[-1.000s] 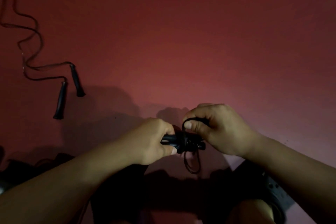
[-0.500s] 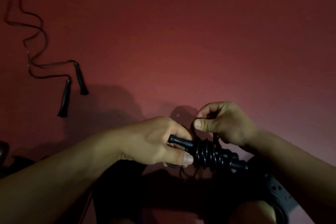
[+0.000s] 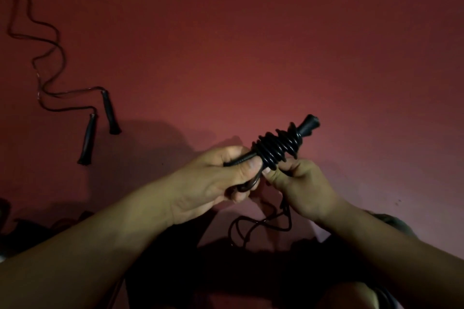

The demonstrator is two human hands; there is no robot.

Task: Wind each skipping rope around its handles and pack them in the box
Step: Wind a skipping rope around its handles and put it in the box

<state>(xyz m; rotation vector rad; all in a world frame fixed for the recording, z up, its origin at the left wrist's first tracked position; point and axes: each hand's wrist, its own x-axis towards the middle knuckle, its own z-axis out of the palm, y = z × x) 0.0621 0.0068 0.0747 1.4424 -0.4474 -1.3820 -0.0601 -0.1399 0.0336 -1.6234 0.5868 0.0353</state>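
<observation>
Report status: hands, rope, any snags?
Left hand grips black handles; right hand pinches cord at coils. Black skipping rope partly wound, loose tail hanging below. Second black rope unwound on red floor. No box in view.

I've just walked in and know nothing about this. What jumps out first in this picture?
In the middle, the left hand grips black handles wrapped in rope coils, while the right hand pinches the loose rope hanging below. At far left a second skipping rope lies unwound on the red floor.
</observation>
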